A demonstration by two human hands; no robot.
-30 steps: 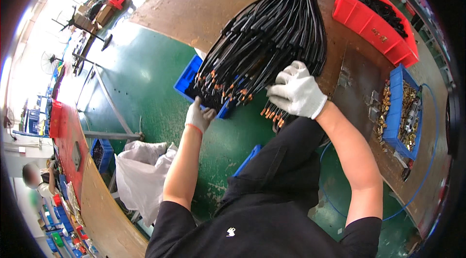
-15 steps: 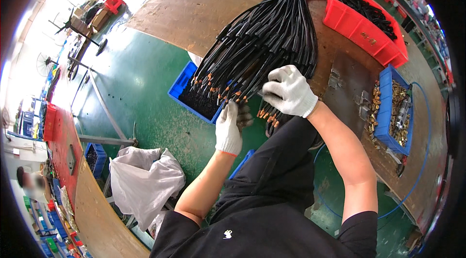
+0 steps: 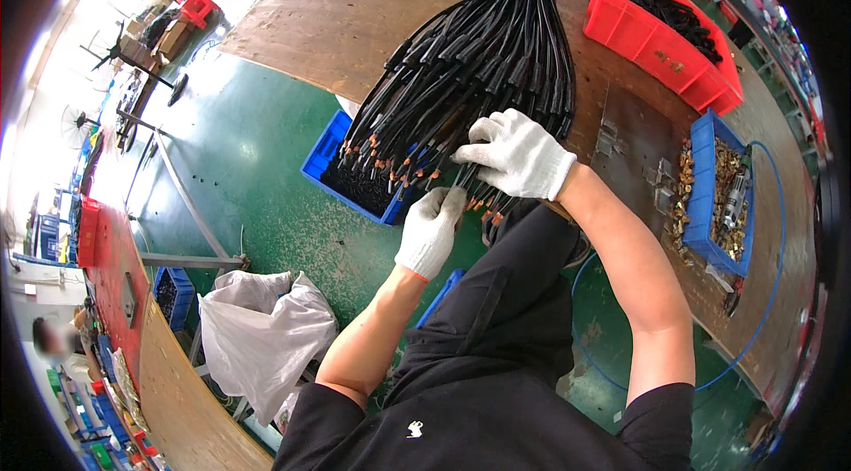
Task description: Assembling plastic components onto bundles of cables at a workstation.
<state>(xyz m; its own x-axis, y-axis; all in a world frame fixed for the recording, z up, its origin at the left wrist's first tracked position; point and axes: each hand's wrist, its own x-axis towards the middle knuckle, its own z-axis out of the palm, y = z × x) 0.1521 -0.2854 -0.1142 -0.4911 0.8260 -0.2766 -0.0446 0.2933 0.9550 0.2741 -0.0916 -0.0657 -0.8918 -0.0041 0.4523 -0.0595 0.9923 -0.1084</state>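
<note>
A thick bundle of black cables hangs over the table's near edge, its ends stripped to copper-coloured tips. Both my hands wear white knitted gloves. My left hand is closed in a pinch on the lower end of one black cable. Just above and to its right, my right hand has its fingers curled round the same cable; its fingertips partly hide it. Beneath the hanging ends, at left, sits a blue bin of small black parts.
On the table, a red bin holds black parts. A blue bin of brass-coloured fittings stands at right, with loose fittings and a blue hose beside it. A white sack stands lower left. Another person is far left.
My left hand has moved right and slightly up, closer to the right hand. My right hand has shifted a little left and closed on a cable.
</note>
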